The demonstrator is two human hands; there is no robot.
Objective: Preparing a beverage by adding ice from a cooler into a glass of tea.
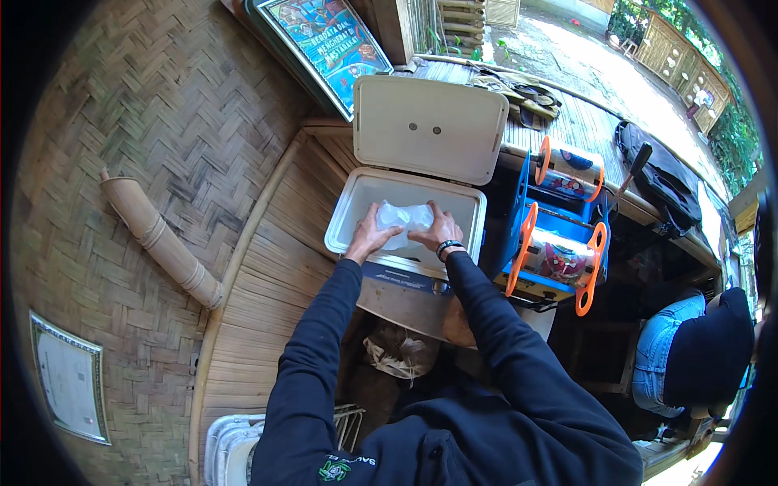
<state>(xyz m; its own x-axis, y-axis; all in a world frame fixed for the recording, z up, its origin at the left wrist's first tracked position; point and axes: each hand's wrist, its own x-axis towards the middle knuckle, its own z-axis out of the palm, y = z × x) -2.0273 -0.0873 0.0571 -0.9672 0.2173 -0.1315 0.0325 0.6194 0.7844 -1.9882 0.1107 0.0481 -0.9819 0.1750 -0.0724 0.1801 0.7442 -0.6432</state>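
My left hand (369, 234) and my right hand (438, 226) are inside a white cooler box (340, 212). Between them they hold translucent whitish plastic bags (395, 215), one side under each hand. My fingers curl round the bags' outer sides. What fills the bags is too unclear to tell. The box's white lid (429, 121) stands swung back behind it, and the box has a blue front panel (397, 276). A dark bracelet sits on my right wrist.
Right of the box stands a blue sealing machine (519, 212) with orange-ended film rolls (559, 257). Black and green bags lie on the bamboo ledge beyond. A person in jeans (668, 348) is at the far right. A framed poster (332, 57) leans behind, left of the lid.
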